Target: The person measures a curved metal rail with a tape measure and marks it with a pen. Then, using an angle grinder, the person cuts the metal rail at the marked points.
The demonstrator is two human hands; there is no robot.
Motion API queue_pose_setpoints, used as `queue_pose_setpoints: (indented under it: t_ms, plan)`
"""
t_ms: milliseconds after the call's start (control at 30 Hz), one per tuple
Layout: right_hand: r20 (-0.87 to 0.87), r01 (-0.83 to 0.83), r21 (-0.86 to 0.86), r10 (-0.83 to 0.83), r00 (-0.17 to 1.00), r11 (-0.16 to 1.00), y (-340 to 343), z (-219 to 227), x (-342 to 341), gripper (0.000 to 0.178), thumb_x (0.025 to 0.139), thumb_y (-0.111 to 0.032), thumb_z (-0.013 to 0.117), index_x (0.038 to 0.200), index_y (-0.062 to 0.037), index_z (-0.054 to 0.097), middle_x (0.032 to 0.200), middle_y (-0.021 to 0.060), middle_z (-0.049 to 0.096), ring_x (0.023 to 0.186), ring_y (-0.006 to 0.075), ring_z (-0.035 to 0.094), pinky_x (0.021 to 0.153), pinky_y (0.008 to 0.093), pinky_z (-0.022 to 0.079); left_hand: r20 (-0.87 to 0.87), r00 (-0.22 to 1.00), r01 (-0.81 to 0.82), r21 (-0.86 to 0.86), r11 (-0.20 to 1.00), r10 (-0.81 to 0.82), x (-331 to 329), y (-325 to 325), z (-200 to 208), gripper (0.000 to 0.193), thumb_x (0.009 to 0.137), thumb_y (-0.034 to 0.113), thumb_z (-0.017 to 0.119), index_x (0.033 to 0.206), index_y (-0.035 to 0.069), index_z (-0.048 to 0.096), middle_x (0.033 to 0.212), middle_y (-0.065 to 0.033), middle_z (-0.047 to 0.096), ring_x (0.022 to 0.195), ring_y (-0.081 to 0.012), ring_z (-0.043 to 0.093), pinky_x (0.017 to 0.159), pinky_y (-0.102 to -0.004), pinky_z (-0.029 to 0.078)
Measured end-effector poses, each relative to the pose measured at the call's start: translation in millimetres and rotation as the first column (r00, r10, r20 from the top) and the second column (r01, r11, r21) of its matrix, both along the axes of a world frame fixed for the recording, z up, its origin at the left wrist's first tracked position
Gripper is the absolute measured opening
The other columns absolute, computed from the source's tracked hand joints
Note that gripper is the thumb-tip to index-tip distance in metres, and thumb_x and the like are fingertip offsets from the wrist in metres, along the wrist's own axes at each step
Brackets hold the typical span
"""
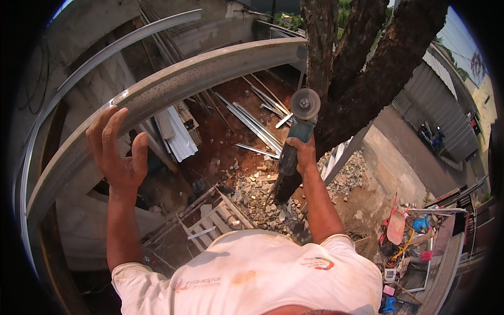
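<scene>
My right hand [303,156] grips an angle grinder [299,131] around its dark body. Its round grey disc [310,111] points up and away from me, in front of the tree trunk [344,118]. Raised on the left, my left hand [119,152] has its thumb and fingers apart and nothing in its palm. Its fingertips overlap the lower edge of a long steel beam [210,65] that curves across the view; whether they touch it I cannot tell. The beam's far end meets a steel post beside the trunk.
Far below lie metal profiles [254,126], a corrugated sheet [181,139] and rubble [257,197]. A wooden ladder-like frame [212,223] stands beneath me. At lower right are a red wheelbarrow [396,226] and mixed clutter. A motorbike [431,135] is parked by a corrugated wall.
</scene>
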State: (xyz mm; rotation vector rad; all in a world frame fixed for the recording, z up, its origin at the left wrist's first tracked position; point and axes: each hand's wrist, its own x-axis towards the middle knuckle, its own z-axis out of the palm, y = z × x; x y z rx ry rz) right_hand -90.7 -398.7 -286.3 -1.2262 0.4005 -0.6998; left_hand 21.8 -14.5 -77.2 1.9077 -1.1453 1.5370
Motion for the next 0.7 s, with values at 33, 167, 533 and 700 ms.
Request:
queue_pose_setpoints:
  t_ms: [33,167,533,700]
  plan:
    - [0.017,-0.033,0.055,0.032,0.999,0.998,3,-8,2,0.065,0.073,-0.011,0.074,0.132,-0.0053,0.046,0.100,0.0089,0.059,0.082,0.0225,0.066,0.070,0.0391,0.058,-0.102,0.975,0.202,0.034,0.979,-0.197,-17,-6,-28,0.046,0.089,0.034,0.076,0.119,0.000,0.065,0.115,-0.0172,0.063,0.104,-0.0346,0.060,0.092,-0.0451,0.049]
    - [0.025,-0.096,0.259,0.093,0.995,0.961,35,-28,5,0.055,0.075,-0.009,0.073,0.124,-0.0057,0.048,0.096,0.0095,0.059,0.078,0.0212,0.066,0.066,0.0390,0.058,-0.854,0.479,0.489,0.066,0.870,-0.205,-46,-57,-169,0.058,0.090,0.034,0.076,0.133,0.000,0.056,0.127,-0.0221,0.059,0.106,-0.0346,0.060,0.095,-0.0442,0.048]
    - [-0.014,-0.084,0.401,0.098,0.995,0.912,86,-78,-2,0.048,0.077,-0.006,0.071,0.120,-0.0077,0.049,0.095,0.0059,0.058,0.077,0.0196,0.062,0.070,0.0379,0.056,-0.787,-0.617,0.456,-0.385,0.802,-0.027,-57,-137,-301,0.066,0.084,0.047,0.081,0.128,0.003,0.057,0.104,-0.0065,0.066,0.095,-0.0152,0.063,0.085,-0.0340,0.050]
    - [-0.111,-0.059,0.379,0.109,0.988,0.923,106,-107,3,0.047,0.078,-0.008,0.073,0.120,-0.0075,0.053,0.095,0.0051,0.061,0.081,0.0194,0.064,0.075,0.0364,0.054,-0.594,-0.804,0.391,-0.577,0.717,-0.039,-39,-140,-322,0.068,0.078,0.040,0.087,0.129,0.004,0.058,0.112,-0.0071,0.066,0.104,-0.0187,0.062,0.092,-0.0357,0.049]
